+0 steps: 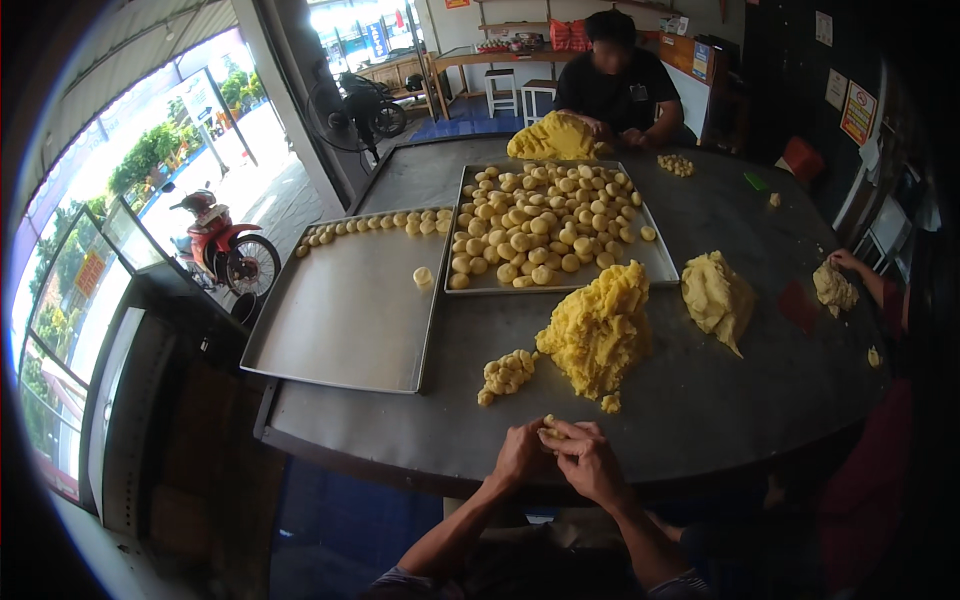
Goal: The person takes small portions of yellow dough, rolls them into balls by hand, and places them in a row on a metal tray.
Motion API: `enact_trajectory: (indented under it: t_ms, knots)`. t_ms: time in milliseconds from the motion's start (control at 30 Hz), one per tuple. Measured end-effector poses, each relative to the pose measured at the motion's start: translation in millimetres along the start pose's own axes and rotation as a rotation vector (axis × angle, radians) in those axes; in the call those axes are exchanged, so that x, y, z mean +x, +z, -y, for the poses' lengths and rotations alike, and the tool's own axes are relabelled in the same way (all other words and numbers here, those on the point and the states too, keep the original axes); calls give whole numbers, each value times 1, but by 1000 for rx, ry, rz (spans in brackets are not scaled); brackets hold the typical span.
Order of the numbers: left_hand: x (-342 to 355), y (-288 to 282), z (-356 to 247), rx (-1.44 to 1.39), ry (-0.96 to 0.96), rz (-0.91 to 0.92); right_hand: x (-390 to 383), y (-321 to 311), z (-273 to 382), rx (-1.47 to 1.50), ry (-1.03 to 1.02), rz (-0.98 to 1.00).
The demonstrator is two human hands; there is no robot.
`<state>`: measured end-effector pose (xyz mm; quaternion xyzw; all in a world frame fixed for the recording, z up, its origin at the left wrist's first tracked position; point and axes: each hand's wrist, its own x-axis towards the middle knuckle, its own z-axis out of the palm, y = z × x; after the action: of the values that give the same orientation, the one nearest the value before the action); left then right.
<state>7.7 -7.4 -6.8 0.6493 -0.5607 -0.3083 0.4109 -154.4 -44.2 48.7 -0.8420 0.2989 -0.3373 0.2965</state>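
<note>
My left hand (518,455) and my right hand (588,462) meet at the table's near edge, fingers bent together around a small piece of pale dough (551,430). Most of that piece is hidden by the fingers. Just beyond them, to the left, lies a cluster of small dough balls (509,374). A tall, crumbly yellow mound (600,325) rises straight ahead of my right hand, with a smooth pale dough lump (717,300) to its right.
One metal tray (340,335) holds a row of balls along its far edge and a lone ball nearer. Another tray (560,287) is heaped with round balls. Across the table (470,430), a person (620,85) works beside a yellow mound (555,138). Another person's hand (845,260) touches dough at right.
</note>
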Motion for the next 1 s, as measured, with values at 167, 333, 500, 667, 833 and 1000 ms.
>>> enact_trajectory:
  t_ms: [167,333,500,667,833,1000]
  knots:
    - [-11,6,7,86,7,-1,-5,12,0,65,193,-49]
    - [-13,-6,-1,-42,79,74,-14,30,26,-297,58,-70]
    - [-10,-3,16,-146,286,64,6,4,-6,276,403,52]
    - [-7,2,10,-135,277,146,0,15,-53,220,355,109]
    - [-5,-4,-5,-42,104,-69,9,-22,-67,59,363,-260]
    - [-6,-1,-4,-132,98,114,51,-67,-211,-16,364,-265]
